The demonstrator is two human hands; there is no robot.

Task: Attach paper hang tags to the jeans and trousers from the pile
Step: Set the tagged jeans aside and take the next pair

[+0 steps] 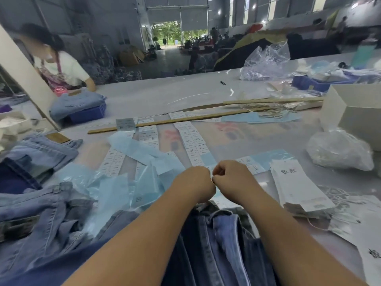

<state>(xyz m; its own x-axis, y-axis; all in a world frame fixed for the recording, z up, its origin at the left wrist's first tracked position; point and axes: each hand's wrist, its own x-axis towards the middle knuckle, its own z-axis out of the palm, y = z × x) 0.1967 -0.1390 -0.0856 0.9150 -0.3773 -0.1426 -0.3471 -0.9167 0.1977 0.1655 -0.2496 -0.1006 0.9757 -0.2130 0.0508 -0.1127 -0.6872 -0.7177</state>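
Note:
A pair of dark blue jeans (pixel 218 240) lies in front of me, waistband toward the table's middle. My left hand (pixel 198 183) and my right hand (pixel 231 178) meet knuckle to knuckle just above the waistband, fingers curled in. What they pinch between them is hidden; a pale tag (pixel 221 200) shows just beneath them. A stack of white paper hang tags (pixel 296 186) with white strings lies to the right. Lighter jeans (pixel 47 211) are heaped at the left.
Sticker sheets (pixel 190 135) and blue backing papers (pixel 142 153) cover the table's middle, beside long wooden sticks (pixel 175 120). A white box (pixel 354 112) and plastic bags (pixel 338 149) stand right. A person leans over folded jeans on a blue crate (pixel 86 116) at far left.

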